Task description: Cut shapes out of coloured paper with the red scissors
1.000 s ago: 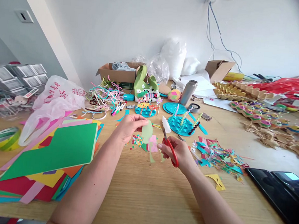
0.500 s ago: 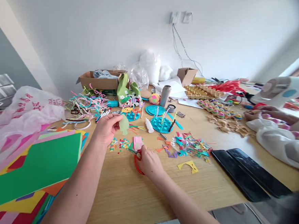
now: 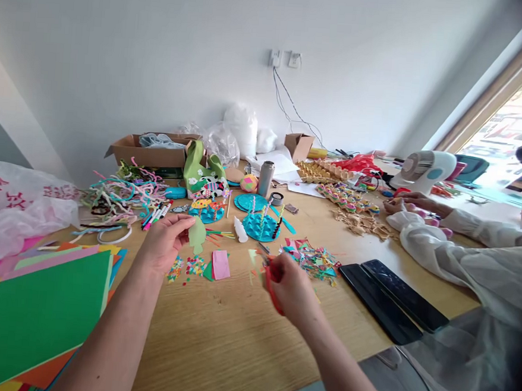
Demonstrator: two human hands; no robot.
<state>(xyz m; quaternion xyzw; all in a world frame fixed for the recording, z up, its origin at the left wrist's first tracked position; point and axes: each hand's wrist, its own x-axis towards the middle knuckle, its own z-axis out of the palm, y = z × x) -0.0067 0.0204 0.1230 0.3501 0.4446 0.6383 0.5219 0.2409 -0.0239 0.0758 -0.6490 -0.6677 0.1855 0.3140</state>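
Holding scissors (image 3: pixel 273 294) over a wooden table (image 3: pixel 215 341) — paper scraps (image 3: pixel 310 260), white wall (image 3: pixel 164 52).

The cutout (image 3: pixel 197 236) looks matt paper, the scissor handles (image 3: pixel 272 293) plastic, the tabletop (image 3: pixel 206 340) smooth wood, the flask (image 3: pixel 266 181) metal.

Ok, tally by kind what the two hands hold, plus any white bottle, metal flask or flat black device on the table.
Red-handled scissors, in the right hand: 1
Pale green cutout, in the left hand: 1
White bottle: 1
Metal flask: 1
Flat black devices: 2
Total: 6
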